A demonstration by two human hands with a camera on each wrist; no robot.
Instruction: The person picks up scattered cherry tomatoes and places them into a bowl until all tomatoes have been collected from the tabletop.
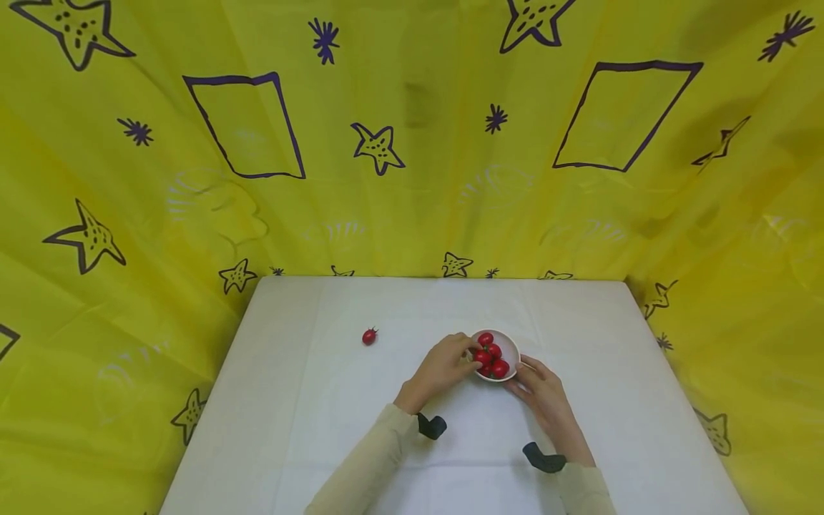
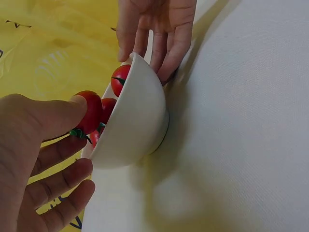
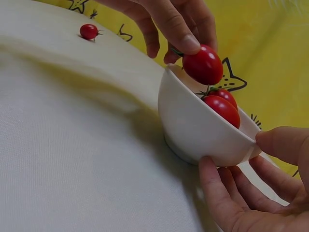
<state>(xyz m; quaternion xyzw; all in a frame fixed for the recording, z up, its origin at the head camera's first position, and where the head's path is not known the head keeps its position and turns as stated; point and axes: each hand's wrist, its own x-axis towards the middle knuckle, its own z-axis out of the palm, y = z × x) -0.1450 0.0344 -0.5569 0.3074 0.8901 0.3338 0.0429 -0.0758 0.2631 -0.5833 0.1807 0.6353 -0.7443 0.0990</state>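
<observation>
A small white bowl [image 1: 511, 350] with several red cherry tomatoes [image 1: 499, 368] in it stands on the white table. My left hand [image 1: 447, 365] pinches one cherry tomato [image 3: 203, 65] between thumb and finger, just over the bowl's near-left rim. In the left wrist view that tomato [image 2: 91, 112] shows a green stem, and the other fingers spread below it. On the right side, my right hand [image 1: 547, 397] holds the bowl, thumb at the rim and fingers under its side, as the right wrist view shows [image 3: 275, 188].
One loose cherry tomato [image 1: 369, 336] with its stem lies on the white table [image 1: 309, 400], left of the bowl. Yellow curtains [image 1: 412, 207] with star drawings hang along the table's back and sides. Dark wrist-worn pieces [image 1: 543, 458] sit at both cuffs.
</observation>
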